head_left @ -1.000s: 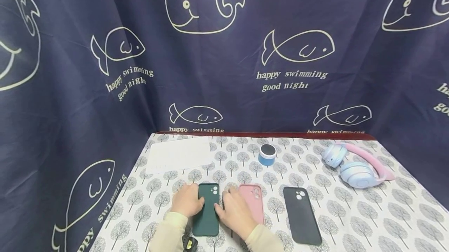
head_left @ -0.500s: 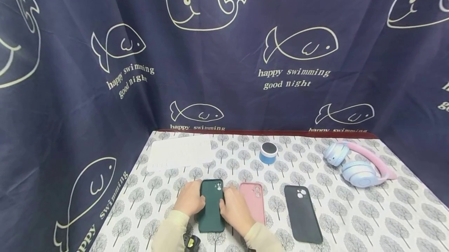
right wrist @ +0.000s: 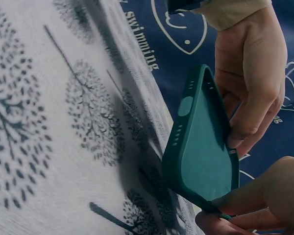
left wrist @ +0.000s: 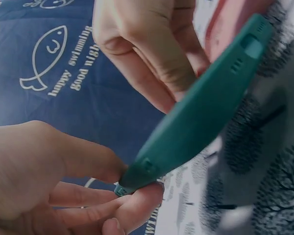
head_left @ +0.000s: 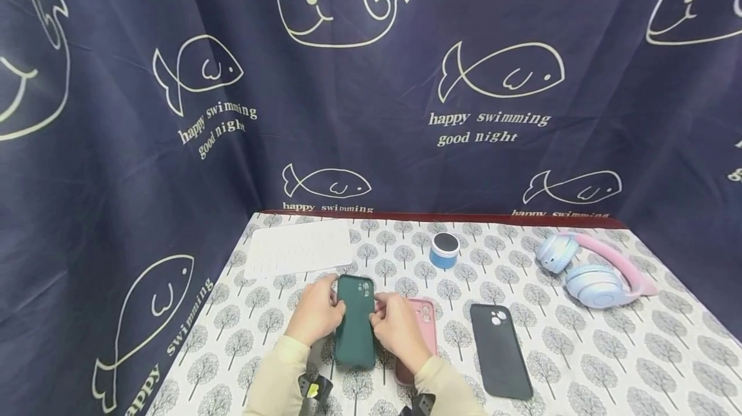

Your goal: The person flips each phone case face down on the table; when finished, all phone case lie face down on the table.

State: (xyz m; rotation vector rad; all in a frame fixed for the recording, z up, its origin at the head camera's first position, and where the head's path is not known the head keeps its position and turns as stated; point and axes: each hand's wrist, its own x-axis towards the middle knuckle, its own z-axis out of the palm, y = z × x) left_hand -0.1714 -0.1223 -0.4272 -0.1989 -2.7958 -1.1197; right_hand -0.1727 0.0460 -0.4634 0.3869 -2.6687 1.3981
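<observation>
A dark green phone case [head_left: 355, 322] is held between my two hands, raised off the table and tilted. Its hollow inner side [right wrist: 208, 147] shows in the right wrist view, with nothing in it. My left hand [head_left: 317, 311] pinches the case's left edge between thumb and fingers. On the opposite edge, my right hand [head_left: 400, 329] grips with thumb and fingertips. In the left wrist view, the green case [left wrist: 196, 117] appears edge-on, with small slots along its end. Just right of it lies a pink phone case [head_left: 428, 326], partly covered by my right hand.
A black phone case [head_left: 501, 355] lies right of the pink one. Pink-and-blue headphones [head_left: 597, 284] rest at the far right. Toward the back stand a small blue jar with a dark top [head_left: 444, 250] and a white keyboard-like slab [head_left: 298, 248]. The tablecloth [head_left: 568, 364] has a tree print.
The green phone case has come up off the table, tilted, and shifted slightly right and away. Both hands moved with it, and the right hand's fingers now grip its edge.
</observation>
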